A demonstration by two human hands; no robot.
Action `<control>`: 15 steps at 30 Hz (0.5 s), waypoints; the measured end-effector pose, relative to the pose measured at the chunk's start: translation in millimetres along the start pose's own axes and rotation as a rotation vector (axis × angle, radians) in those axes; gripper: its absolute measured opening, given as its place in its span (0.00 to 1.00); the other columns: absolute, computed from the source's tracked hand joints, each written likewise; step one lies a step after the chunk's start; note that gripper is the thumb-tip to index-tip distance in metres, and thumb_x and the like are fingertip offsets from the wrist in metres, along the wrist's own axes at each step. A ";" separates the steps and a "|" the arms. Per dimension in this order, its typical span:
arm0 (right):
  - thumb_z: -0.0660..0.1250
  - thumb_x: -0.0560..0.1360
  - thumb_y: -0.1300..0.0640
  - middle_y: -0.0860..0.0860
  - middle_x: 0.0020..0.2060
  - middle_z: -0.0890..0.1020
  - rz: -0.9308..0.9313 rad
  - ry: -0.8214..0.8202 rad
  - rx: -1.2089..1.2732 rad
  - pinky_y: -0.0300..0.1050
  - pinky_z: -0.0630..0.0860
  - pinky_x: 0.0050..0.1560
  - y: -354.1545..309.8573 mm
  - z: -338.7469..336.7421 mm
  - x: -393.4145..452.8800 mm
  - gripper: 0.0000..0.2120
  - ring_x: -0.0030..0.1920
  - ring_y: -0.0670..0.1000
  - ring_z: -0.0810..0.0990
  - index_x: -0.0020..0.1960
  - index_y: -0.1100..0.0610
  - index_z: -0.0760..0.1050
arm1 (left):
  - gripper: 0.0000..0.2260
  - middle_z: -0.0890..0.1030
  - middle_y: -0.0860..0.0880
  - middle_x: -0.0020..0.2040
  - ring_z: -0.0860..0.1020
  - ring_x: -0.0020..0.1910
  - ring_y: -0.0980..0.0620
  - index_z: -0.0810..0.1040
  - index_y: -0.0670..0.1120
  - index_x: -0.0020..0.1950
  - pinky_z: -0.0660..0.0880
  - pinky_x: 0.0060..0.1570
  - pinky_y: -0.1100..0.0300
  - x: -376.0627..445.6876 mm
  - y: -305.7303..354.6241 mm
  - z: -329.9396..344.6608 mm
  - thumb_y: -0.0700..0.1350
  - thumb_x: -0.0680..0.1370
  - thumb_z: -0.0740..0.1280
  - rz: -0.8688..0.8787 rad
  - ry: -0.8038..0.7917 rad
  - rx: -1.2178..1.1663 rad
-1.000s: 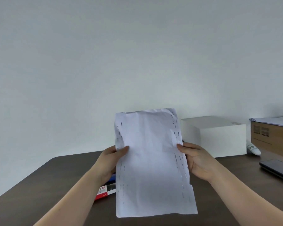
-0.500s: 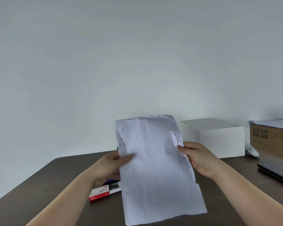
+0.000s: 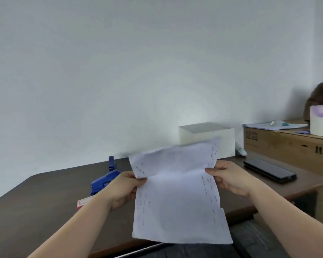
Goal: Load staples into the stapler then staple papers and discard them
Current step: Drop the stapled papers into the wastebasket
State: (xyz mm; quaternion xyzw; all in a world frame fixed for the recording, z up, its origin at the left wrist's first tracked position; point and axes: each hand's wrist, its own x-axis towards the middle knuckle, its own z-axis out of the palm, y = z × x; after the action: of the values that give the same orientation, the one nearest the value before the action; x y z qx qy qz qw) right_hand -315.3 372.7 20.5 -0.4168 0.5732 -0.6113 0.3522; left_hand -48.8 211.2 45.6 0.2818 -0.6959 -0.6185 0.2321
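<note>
I hold white papers [image 3: 177,198], lined with several staples down both long edges, in front of me above the dark table [image 3: 35,211]. My left hand [image 3: 123,189] pinches the left edge and my right hand [image 3: 229,179] pinches the right edge. The top part of the sheet bends away from me. A blue stapler [image 3: 105,178] lies open on the table behind my left hand, its top arm raised. A red and white staple box [image 3: 84,202] shows just left of my left wrist, partly hidden.
A white box [image 3: 207,138] stands at the back by the wall. A black phone [image 3: 268,169] lies right of it, beside a cardboard box [image 3: 287,151] topped with papers and a white tub [image 3: 322,121]. The table's front edge and dark floor sit below the papers.
The view has swung right and down, so the stapler and more of the cardboard box came into sight. The papers' top has folded back from upright. Both hands keep their grip.
</note>
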 end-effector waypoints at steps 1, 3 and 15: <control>0.66 0.75 0.65 0.60 0.52 0.84 0.002 0.023 -0.023 0.43 0.82 0.46 3.2 -8.2 -11.3 0.10 0.46 0.54 0.83 0.54 0.63 0.81 | 0.10 0.85 0.42 0.52 0.83 0.49 0.44 0.83 0.39 0.52 0.79 0.52 0.51 -0.1 -1.1 11.0 0.33 0.78 0.63 0.000 0.001 -0.009; 0.65 0.75 0.67 0.59 0.49 0.84 -0.007 0.068 -0.097 0.39 0.82 0.43 7.3 -21.7 -37.7 0.10 0.42 0.51 0.84 0.53 0.63 0.82 | 0.13 0.86 0.43 0.50 0.83 0.48 0.45 0.85 0.39 0.48 0.79 0.50 0.53 -2.9 -3.5 32.5 0.32 0.77 0.61 -0.022 -0.028 0.020; 0.51 0.74 0.72 0.60 0.46 0.84 0.234 0.181 0.016 0.40 0.80 0.35 85.9 -93.6 -141.7 0.21 0.37 0.52 0.83 0.49 0.66 0.83 | 0.07 0.82 0.47 0.40 0.78 0.40 0.51 0.83 0.44 0.41 0.76 0.44 0.58 -17.8 -61.4 151.1 0.48 0.71 0.74 0.052 0.018 0.377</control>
State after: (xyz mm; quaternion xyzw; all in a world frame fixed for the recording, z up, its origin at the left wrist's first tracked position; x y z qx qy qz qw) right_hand -347.5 531.4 -79.4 -0.2876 0.6422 -0.6058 0.3712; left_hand -130.7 328.9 -34.0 0.3074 -0.8045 -0.4684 0.1973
